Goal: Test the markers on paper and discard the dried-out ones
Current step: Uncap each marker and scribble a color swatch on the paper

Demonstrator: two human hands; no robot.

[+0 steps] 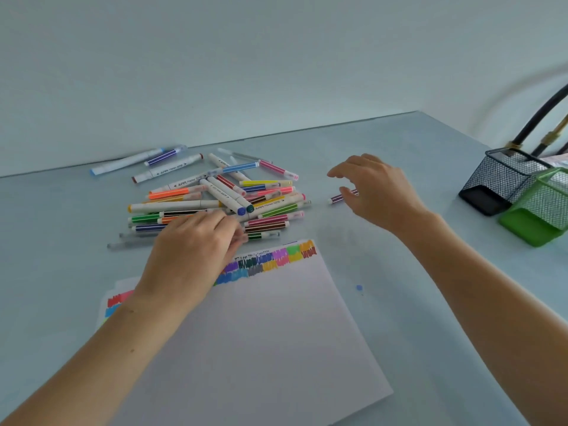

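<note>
A pile of several coloured markers (215, 198) lies on the pale table, beyond a white paper sheet (261, 333). Coloured test scribbles (276, 259) run along the sheet's far edge. My left hand (190, 247) lies on the near side of the pile. Its fingers are stretched over the markers, and the fingertips touch those by the paper's top edge. My right hand (375, 192) hovers to the right of the pile with loosely spread fingers and holds nothing. A single purple marker (339, 197) lies on the table just below its thumb, partly hidden.
A black mesh holder (498, 179) and a green mesh holder (541, 210) lie tipped at the right edge, with dark cables (541, 118) behind them. A second scribbled sheet (118, 298) pokes out at the left. A blue ink spot (359, 288) marks the table.
</note>
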